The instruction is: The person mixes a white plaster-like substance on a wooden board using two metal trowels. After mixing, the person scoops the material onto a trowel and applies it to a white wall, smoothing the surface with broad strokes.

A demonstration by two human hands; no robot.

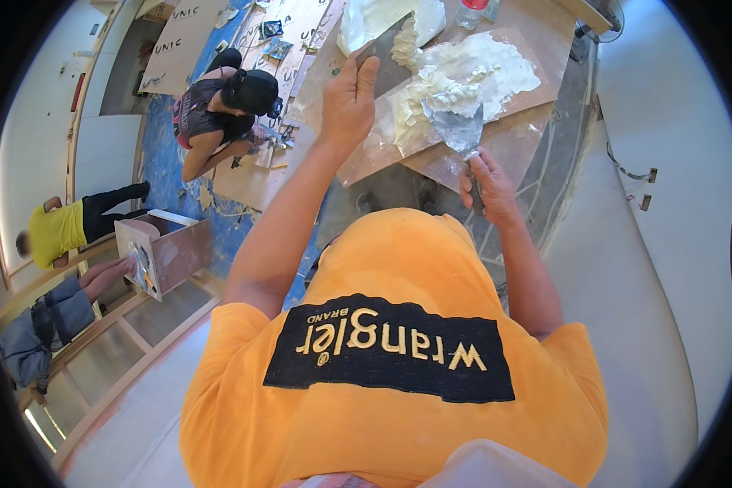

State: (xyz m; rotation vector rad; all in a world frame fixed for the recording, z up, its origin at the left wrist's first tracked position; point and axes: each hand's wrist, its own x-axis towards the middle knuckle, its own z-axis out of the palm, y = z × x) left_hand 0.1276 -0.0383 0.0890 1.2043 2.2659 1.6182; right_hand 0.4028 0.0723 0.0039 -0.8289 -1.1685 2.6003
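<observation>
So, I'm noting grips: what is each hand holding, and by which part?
The left hand holds a grey plate by one edge; the right hand holds a scraper by its handle.

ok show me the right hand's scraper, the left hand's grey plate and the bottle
Scraper [462,133], head view, on its blade
Grey plate [388,65], head view, on its flat face
Bottle [468,15], head view, on its side

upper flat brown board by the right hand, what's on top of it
Thick white paste is spread on it; the grey metal scraper in the right hand overlaps its near edge. The board beneath the paste is covered and can't be seen.
</observation>
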